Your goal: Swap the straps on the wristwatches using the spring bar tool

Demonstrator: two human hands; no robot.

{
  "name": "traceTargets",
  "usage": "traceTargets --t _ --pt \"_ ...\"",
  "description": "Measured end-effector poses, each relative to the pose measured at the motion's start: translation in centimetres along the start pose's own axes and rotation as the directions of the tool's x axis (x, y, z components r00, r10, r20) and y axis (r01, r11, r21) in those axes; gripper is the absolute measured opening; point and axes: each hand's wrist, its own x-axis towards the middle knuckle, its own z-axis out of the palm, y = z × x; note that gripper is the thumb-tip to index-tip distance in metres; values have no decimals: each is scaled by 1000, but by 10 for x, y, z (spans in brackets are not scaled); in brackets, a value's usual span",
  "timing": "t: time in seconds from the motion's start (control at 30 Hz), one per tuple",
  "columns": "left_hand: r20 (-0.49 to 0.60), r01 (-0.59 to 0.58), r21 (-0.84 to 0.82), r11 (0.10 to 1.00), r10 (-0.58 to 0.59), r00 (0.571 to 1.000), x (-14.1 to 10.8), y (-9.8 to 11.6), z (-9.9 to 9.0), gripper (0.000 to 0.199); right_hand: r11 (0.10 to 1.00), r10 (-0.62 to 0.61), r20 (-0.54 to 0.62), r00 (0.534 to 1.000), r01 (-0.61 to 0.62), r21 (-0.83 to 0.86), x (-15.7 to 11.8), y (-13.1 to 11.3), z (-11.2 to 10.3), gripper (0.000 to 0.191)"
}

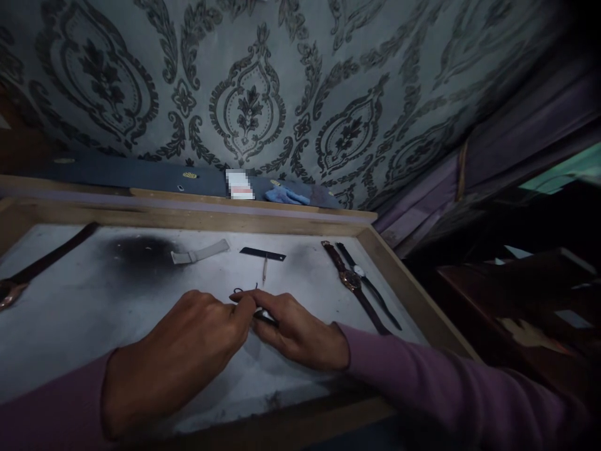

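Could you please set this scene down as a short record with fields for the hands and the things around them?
Right hand: holds a small dark item, mostly hidden by fingers
Left hand: curled, fingertips meeting the right hand's; its grip is hidden
Work surface: white, inside a wooden rim
Beyond the hands: slender tool, far end at a flat black strip
Left of strip: pale band
Right side: brown-strapped watch beside a smaller, dark-strapped watch
Left edge: another watch, partly cut off
Behind rim: blue cloth
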Motion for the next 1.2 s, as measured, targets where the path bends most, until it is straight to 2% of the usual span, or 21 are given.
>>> traceTargets --t 0.13,0.27,0.43,0.6,0.73,0.97,1.2 --pt "-9 -24 34 999 24 1000 -1 2 5 24 998 55 -9 998 -55 -22 -2 -3 2 32" --pt "2 -49 -39 998 49 999 -1 5 6 28 992 117 42 992 -114 -62 -5 -5 4 36" --pt "42 -108 -29 994 109 993 -2 8 5 32 989 126 77 989 -119 -84 -8 -5 6 36" --pt "-51 -85 -26 996 84 995 1 1 2 20 994 94 11 996 -93 -56 -5 -8 1 26" --pt "-113 -89 -95 991 78 991 2 -6 2 20 996 92 20 996 -92 -10 -2 -10 -4 13" --pt "-71 -58 -113 992 50 996 2 -7 1 22 994 112 28 993 -112 0 0 -9 -5 10" --pt "8 -62 -83 995 63 998 -1 3 4 28 991 134 24 991 -133 -34 -5 -12 3 29"
